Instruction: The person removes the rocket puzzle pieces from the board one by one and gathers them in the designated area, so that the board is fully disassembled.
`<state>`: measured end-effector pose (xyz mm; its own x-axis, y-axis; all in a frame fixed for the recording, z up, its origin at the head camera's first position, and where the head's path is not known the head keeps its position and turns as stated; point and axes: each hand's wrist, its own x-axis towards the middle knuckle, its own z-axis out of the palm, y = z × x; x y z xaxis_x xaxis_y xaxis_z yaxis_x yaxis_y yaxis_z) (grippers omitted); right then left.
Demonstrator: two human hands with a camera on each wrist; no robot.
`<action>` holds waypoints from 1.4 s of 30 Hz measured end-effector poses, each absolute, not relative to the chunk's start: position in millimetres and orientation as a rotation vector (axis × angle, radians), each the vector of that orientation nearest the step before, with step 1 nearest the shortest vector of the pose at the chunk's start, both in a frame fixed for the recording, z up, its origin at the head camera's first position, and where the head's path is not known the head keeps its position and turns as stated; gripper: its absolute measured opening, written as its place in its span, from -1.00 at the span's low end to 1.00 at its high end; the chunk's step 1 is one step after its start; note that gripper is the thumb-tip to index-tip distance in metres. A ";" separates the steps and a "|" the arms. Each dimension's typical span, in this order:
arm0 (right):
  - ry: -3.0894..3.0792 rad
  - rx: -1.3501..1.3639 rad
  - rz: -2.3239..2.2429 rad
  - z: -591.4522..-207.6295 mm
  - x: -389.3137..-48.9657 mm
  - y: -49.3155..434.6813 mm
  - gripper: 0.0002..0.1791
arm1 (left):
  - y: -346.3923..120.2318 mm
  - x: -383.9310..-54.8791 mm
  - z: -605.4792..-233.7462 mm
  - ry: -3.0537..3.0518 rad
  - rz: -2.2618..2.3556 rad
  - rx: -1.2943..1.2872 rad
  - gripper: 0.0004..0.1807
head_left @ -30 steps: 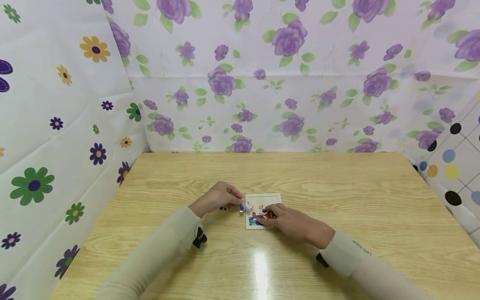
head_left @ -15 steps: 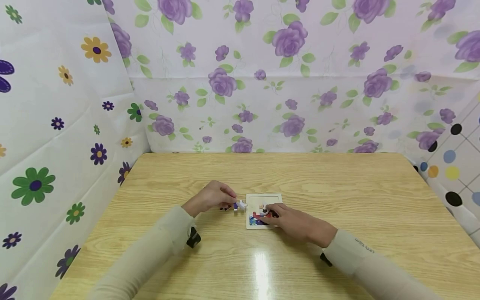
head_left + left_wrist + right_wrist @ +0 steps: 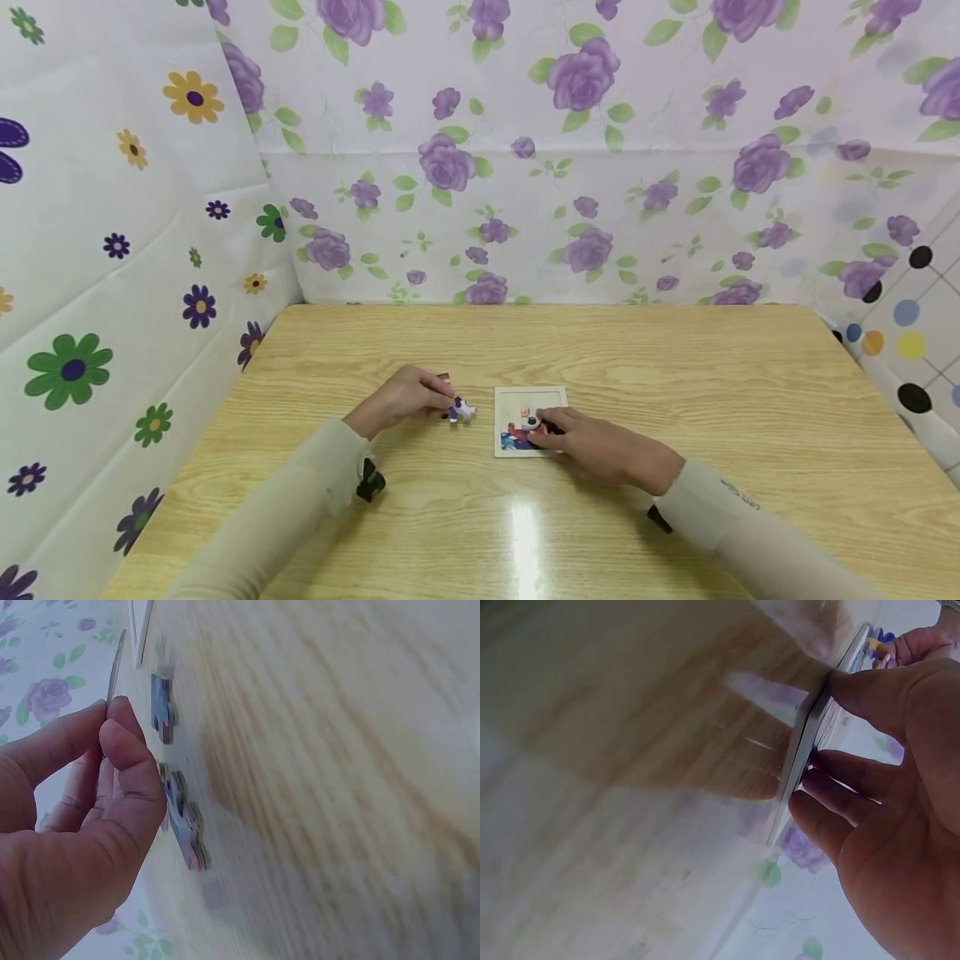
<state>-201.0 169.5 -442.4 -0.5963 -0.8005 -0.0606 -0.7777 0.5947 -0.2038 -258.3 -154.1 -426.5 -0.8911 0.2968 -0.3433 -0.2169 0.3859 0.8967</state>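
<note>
Between thumb and fingertips my left hand point(image 3: 403, 395) pinches a thin jigsaw puzzle piece point(image 3: 461, 408), purple and white, seen edge-on in the left wrist view. Other jigsaw pieces point(image 3: 185, 819) lie on the table under this hand. A reddish piece point(image 3: 444, 378) shows just past its fingers. To the right lies a square jigsaw puzzle board point(image 3: 507, 404) with a cream frame and part of a colourful picture in its lower half. My right hand point(image 3: 592, 442) holds the board at its right side, with curved fingers and thumb at the frame, covering that part of the picture.
The wooden table point(image 3: 675, 358) runs back to a curtain point(image 3: 480, 208) with purple roses. A white flowered cloth point(image 3: 142, 275) hangs along the left side. On the right is a cloth with coloured dots point(image 3: 911, 346).
My left hand has drawn leftward from the board with the jigsaw piece, and the reddish piece has come into sight past its fingers. My right hand stays at the board.
</note>
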 end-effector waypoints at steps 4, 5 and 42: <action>2.678 -1.335 -0.245 -443.0 -200.4 169.3 -0.52 | -160.1 -257.0 -426.8 2.231 1.499 0.070 -0.82; 2.679 -1.334 -0.244 -443.2 -200.3 169.1 -0.52 | -161.7 -256.6 -426.9 2.240 1.492 0.075 -0.82; 2.694 -1.318 -0.218 -444.7 -197.7 170.6 -0.48 | -190.5 -248.5 -428.1 2.517 1.137 0.029 -0.94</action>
<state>-197.7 170.6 -444.7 -0.6087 -0.7914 -0.0566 -0.7719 0.6072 -0.1882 -248.5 -190.5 -428.1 -0.9287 0.1706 -0.3291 -0.1341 0.6730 0.7273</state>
